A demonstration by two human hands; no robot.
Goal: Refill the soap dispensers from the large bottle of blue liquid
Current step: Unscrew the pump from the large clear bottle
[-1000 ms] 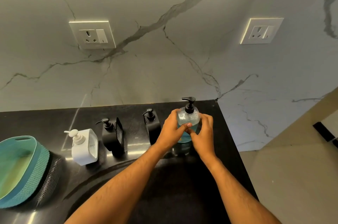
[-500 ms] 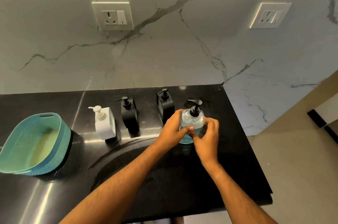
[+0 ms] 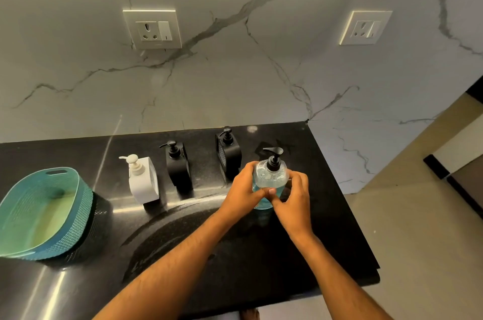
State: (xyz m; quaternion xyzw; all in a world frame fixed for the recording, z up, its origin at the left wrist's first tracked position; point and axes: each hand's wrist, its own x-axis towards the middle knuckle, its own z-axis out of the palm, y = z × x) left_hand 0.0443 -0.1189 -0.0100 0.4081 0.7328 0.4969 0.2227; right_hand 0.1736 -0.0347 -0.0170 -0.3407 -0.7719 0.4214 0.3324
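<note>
A clear bottle of blue liquid (image 3: 269, 177) with a black pump stands upright on the black counter (image 3: 326, 215), right of centre. My left hand (image 3: 244, 190) grips its left side, thumb across the front. My right hand (image 3: 294, 199) holds its right side with curled fingers. The bottle's lower part is hidden behind my hands. Left of it stand three dispensers in a row: a black one (image 3: 228, 156), another black one (image 3: 177, 165) and a white one (image 3: 142, 180).
A teal woven basket (image 3: 78, 202) sits at the counter's left end. The marble wall behind carries two sockets (image 3: 152, 29) (image 3: 365, 28). The counter's right edge drops to a beige floor (image 3: 418, 254).
The view has shifted down and left between frames, so the counter shows more fully. Both hands stay wrapped round the blue bottle at the same spot; its pump nozzle has swung round.
</note>
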